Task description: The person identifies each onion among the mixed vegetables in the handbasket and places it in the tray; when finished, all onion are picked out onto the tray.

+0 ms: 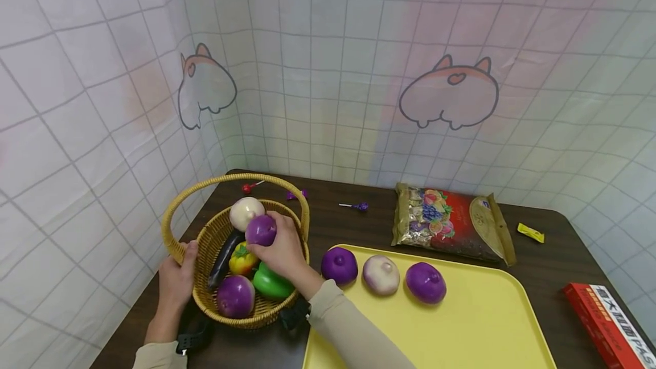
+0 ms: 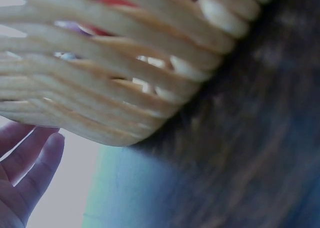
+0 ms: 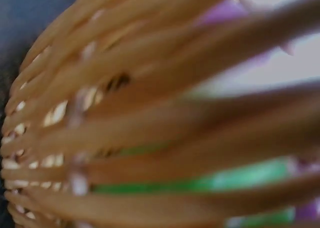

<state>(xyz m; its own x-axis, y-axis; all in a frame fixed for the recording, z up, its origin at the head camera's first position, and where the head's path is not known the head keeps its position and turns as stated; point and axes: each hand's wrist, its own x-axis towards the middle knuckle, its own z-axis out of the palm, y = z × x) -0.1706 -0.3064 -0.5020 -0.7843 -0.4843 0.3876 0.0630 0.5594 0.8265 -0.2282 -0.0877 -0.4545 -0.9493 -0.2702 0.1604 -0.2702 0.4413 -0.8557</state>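
Observation:
A woven basket [image 1: 205,244] with a hoop handle stands at the table's left; its wall fills the left wrist view [image 2: 110,77] and the right wrist view [image 3: 125,128]. My right hand [image 1: 277,244] reaches inside it and grips a purple onion [image 1: 260,230]. Around that onion lie a white onion [image 1: 246,212], a dark eggplant [image 1: 222,261], a yellow pepper [image 1: 242,259], a green pepper [image 1: 271,283] and another purple onion [image 1: 236,296]. My left hand [image 1: 179,272] rests against the basket's outer left side, thumb by the handle base, fingers [image 2: 25,173] fairly straight.
A yellow tray [image 1: 461,329] to the right holds a purple onion [image 1: 339,265], a pale onion [image 1: 381,274] and a purple onion [image 1: 425,282]. Behind it lie a snack bag [image 1: 451,222], lollipops [image 1: 356,206] and a yellow candy [image 1: 530,233]. A red box [image 1: 610,323] sits far right.

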